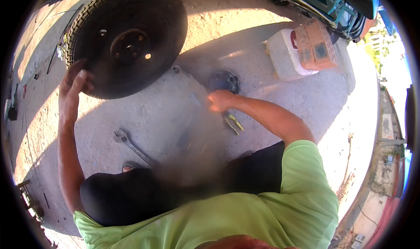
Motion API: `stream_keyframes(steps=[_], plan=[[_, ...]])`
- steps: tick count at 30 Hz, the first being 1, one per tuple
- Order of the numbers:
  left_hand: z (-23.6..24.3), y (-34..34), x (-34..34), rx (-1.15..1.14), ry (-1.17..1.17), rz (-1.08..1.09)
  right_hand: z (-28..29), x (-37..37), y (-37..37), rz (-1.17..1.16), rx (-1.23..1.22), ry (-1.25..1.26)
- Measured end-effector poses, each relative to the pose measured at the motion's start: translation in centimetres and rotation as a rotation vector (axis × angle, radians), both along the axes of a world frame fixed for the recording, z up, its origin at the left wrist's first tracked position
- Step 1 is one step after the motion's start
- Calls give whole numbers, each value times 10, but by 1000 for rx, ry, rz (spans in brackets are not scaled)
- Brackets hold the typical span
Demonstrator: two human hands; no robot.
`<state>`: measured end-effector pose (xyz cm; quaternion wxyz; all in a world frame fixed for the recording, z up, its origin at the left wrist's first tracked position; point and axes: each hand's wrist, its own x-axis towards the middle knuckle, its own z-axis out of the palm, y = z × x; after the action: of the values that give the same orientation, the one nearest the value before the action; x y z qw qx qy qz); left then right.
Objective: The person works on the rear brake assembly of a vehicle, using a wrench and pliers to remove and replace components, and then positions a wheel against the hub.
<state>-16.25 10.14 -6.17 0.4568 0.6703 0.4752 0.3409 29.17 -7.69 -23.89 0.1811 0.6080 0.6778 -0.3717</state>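
Note:
A wheel with a black tyre (170,74) and a dark rim stands at the upper left. My left hand (76,85) is beside its lower left edge, thumb and fingers apart; whether it touches the tread I cannot tell. My right hand (221,101) is closed at the near end of a long pale metal tool (189,79) with a round far end, partly blurred. Just beyond that hand lies a dark round part (224,80) with studs or holes on its rim. Pliers with yellow handles (234,122) lie close below the hand. An adjustable wrench (131,146) rests nearer my legs.
A whitish plastic jerrycan (284,56) and an orange hollow brick (316,45) sit together at the upper right. Beyond them is a blue metal machine (334,6). Small tools, one with a red handle (24,90), lie on the concrete floor (100,122) at far left.

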Motion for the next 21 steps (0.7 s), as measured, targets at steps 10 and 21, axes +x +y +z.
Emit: stream_keyframes(steps=[10, 21], plan=[[-150, -91, -19, -476, 473, -230, -1, 33, 14, -16, 100, -17], [-202, -141, -24, -437, 689, -324, -5, -8, 13, 201, 499, 51]])
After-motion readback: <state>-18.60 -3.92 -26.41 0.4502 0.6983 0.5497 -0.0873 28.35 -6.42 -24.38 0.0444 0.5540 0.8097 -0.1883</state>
